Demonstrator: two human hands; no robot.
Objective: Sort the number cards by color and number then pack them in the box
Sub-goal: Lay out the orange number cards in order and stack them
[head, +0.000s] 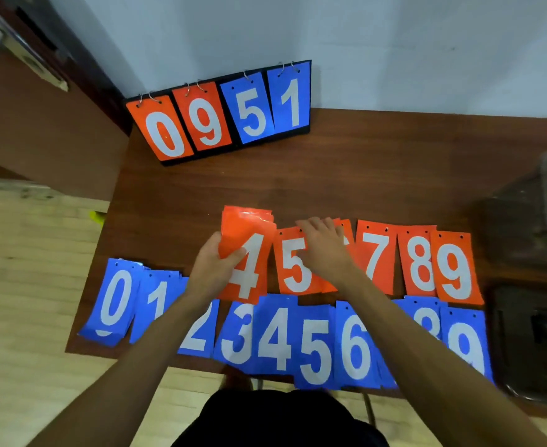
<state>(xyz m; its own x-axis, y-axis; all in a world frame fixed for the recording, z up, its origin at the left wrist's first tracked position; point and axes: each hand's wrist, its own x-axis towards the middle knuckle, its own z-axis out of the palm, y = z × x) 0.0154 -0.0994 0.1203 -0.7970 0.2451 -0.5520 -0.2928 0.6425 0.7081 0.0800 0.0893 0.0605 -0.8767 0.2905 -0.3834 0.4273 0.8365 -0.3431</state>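
Fingers point(235, 254) of left hand point(214, 266) grip orange card stack point(249, 253), 4 on top, tilted, well nearer than scoreboard point(220, 111). Right hand point(325, 245) palm-down on orange 6 pile point(347, 229), fingertips bent over its far edge; grip unclear. Blue cards point(278, 337) 0–9 overlap along table edge farthest from scoreboard. Orange 5 card point(293, 269) and orange 7, 8, 9 cards point(417, 262) one row closer to scoreboard. Dark wood table point(330, 185). Scoreboard upright at far edge, reads 0 9 5 1, against pale wall point(362, 43). Light plank floor point(24, 285) left.
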